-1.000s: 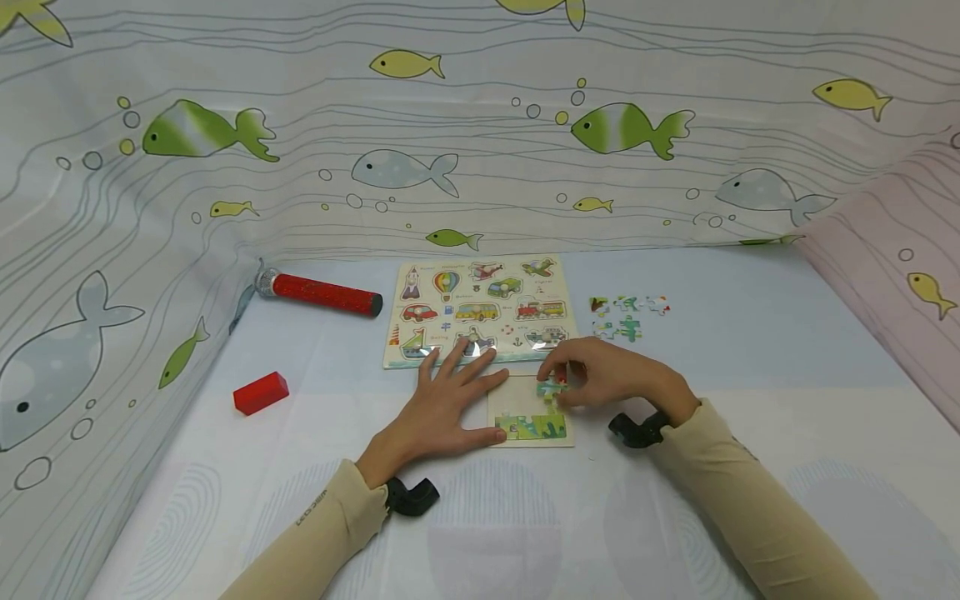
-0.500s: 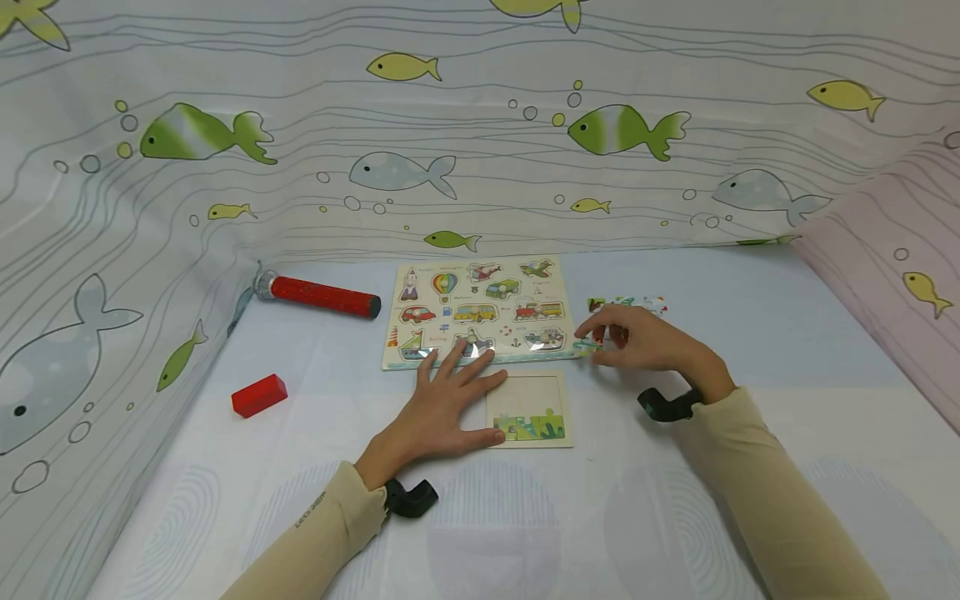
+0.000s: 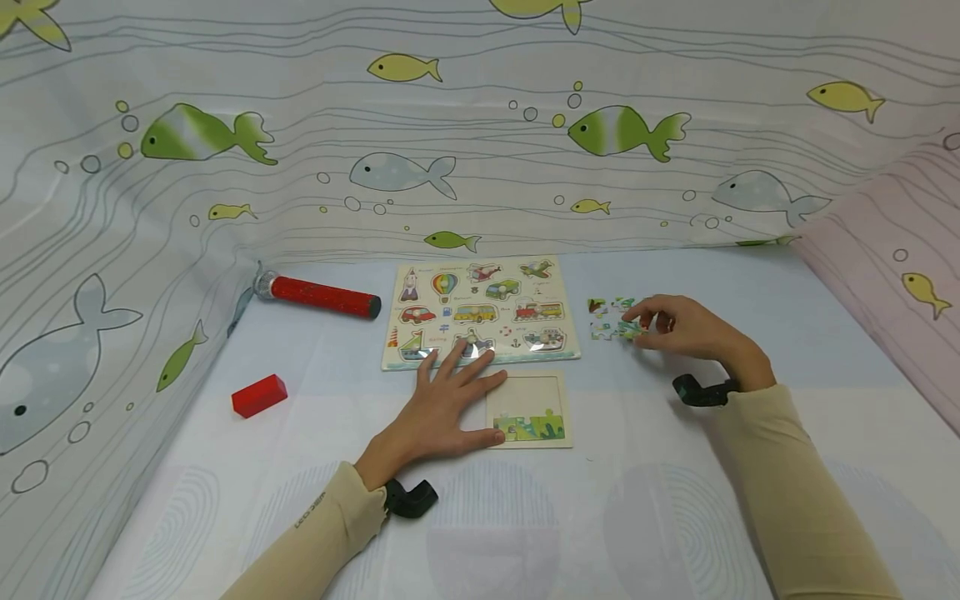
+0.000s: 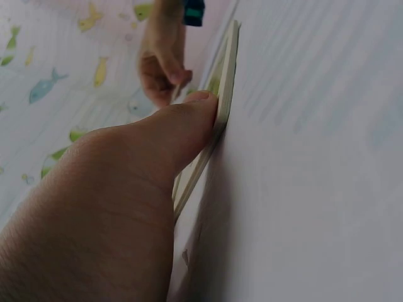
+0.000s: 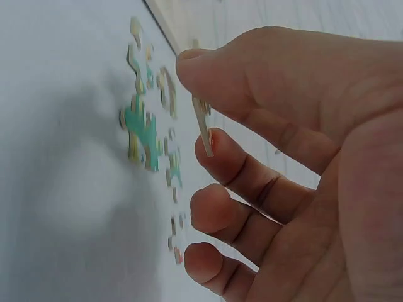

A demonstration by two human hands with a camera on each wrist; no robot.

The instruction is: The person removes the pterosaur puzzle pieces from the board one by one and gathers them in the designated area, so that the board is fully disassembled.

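Note:
My right hand (image 3: 678, 333) pinches a small wooden jigsaw piece (image 5: 203, 129) between thumb and index finger, its thin edge turned to the right wrist view. It hovers just over several loose jigsaw pieces (image 3: 601, 331), part of which it hides in the head view. Fingers spread, my left hand (image 3: 442, 408) lies on the table; its thumb rests on the left edge of a small square puzzle tray (image 3: 567, 408). Green jigsaw pieces (image 3: 529, 427) fill the bottom row of that tray. The other left fingertips reach the lower edge of the vehicle peg board (image 3: 480, 354).
At the back left lies a red glittery tube (image 3: 322, 296) with a dark end. Nearer the left hand sits a red block (image 3: 259, 396). A fish-patterned sheet (image 3: 480, 125) walls in the table at the back and sides.
From above the tray, my right hand has moved right and away from me to the loose pieces, a jigsaw piece still in its pinch. My left hand has stayed put.

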